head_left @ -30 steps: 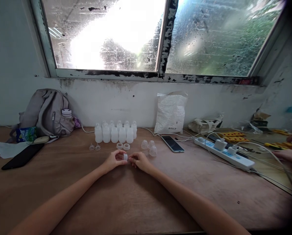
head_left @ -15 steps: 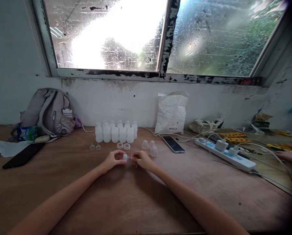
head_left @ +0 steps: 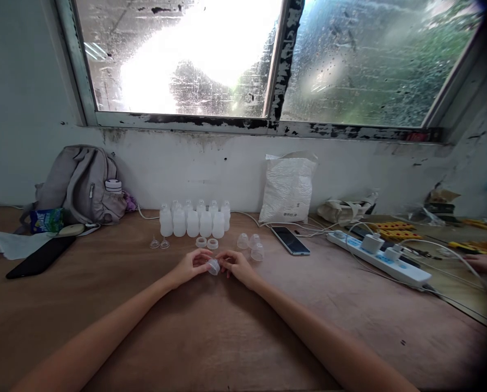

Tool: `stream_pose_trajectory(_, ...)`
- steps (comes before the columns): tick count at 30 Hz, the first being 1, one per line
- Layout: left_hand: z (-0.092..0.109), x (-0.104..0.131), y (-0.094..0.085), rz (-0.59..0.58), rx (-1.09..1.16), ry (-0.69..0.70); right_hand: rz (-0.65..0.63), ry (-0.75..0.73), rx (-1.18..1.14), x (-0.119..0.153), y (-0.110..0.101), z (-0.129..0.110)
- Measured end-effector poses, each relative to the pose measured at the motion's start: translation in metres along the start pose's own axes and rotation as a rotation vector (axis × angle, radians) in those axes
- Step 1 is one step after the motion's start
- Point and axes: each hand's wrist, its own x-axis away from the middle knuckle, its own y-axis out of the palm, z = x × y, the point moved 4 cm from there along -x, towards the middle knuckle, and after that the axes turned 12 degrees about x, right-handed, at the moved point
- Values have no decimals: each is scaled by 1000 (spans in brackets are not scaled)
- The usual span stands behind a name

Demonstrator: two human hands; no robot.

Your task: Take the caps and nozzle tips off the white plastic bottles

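My left hand [head_left: 192,269] pinches a small whitish translucent baby bottle collar [head_left: 213,267], tilted just above the table; a nipple seems to be fitted in it, though the detail is too small to be sure. Close on its right is my right hand [head_left: 238,268], fingers curved and a little apart, with nothing visible in them. Two white collar rings [head_left: 212,244] lie beyond the hands. Clear nipples [head_left: 164,243] stand to the left of these, and several clear domed caps [head_left: 257,251] sit to the right. Behind them, frosted baby bottles [head_left: 192,224] stand in rows.
A phone [head_left: 290,240] and a white power strip [head_left: 378,259] with cables lie on the right. Against the wall stand a white plastic bag [head_left: 288,188] and a grey backpack [head_left: 80,185]. A black phone-like slab [head_left: 41,257] lies left. Another person's hand [head_left: 486,264] shows far right.
The collar has turned in my left hand, so its round side now faces more toward me. My right fingers have come off the nipple tip they pinched.
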Motion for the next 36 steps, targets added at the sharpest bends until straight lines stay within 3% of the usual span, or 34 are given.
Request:
stream_pose_trajectory(2, 3, 1, 2, 28, -148, 45, 44, -14, 57, 3, -1, -5)
stream_pose_trajectory(7, 12, 5, 0, 233, -426, 132, 195, -157, 302, 15, 0, -28)
stream_pose_trajectory(12, 16, 13, 12, 147, -647, 211, 185, -251, 572, 19, 15, -31)
stream_pose_trajectory(17, 12, 16, 20, 71, -903, 259, 179, -300, 688, 21, 21, -28)
stream_pose_trajectory(31, 17, 16, 21, 66, -903, 294, 219, -315, 689, 22, 22, -31)
stream_pose_trajectory(36, 26, 16, 12, 73, -893, 335, 320, -249, 501, 16, 12, -28)
